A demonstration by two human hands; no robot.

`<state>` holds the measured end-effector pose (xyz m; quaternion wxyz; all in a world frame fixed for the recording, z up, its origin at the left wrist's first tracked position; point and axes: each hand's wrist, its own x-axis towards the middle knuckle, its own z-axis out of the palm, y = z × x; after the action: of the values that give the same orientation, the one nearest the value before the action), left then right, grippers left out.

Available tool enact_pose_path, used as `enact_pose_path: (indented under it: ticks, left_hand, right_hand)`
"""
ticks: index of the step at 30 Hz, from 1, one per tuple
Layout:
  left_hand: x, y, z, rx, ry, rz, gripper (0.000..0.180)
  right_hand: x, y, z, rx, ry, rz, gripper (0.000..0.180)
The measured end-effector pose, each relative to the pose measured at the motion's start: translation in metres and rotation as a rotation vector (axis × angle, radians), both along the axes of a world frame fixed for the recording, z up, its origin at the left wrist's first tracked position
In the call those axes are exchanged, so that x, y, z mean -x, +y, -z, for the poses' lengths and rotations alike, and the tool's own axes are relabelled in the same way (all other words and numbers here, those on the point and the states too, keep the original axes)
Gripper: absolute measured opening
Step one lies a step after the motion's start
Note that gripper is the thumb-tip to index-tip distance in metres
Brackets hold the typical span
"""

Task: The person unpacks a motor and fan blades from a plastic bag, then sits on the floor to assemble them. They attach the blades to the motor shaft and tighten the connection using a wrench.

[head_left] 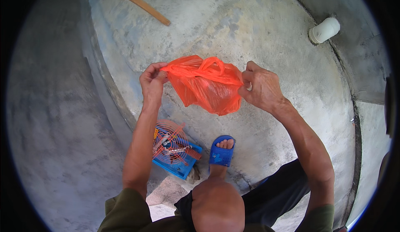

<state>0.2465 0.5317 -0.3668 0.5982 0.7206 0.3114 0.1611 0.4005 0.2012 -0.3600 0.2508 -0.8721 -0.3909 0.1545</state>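
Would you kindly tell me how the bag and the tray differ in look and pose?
Colour: the bag is orange-red and partly see-through, while the tray is blue and looks opaque.
Shape: the bag is thin and crumpled, whereas the tray looks stiff, with straight sides.
Pose: the bag is held up between the left hand and right hand; the tray sits lower, touched by neither.
Both look like plastic.

the bag (204,91) is thin, crinkled, glossy plastic; the floor (227,32) is rough, matt concrete. the bar (148,10) at eleven o'clock is wood, the pipe (325,30) at two smooth plastic, the box (171,167) at seven plastic.
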Motion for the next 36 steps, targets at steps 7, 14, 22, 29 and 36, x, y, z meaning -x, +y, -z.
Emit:
enact_pose_path:
  ticks: [7,14,22,29,36]
  left_hand:
    - [0.023,0.002,0.007,0.040,0.025,-0.244,0.030]
    - [-0.011,-0.078,-0.038,-1.079,0.065,0.473,0.038]
    - [-0.006,-0.018,-0.020,-0.103,-0.069,0.107,0.016]
    - [0.035,-0.030,-0.064,0.439,-0.401,0.226,0.022]
    - [0.039,-0.064,-0.118,-0.244,0.300,0.717,0.031]
  right_hand:
    - [0.016,-0.049,0.015,-0.015,0.116,0.093,0.042]
    - [0.044,0.032,-0.013,-0.180,-0.176,-0.107,0.053]
    - [-0.020,-0.031,-0.001,-0.230,-0.208,0.339,0.009]
    - [-0.048,-0.073,-0.027,-0.366,0.126,0.527,0.019]
    - [0.045,0.046,-0.031,-0.400,0.030,-0.056,0.020]
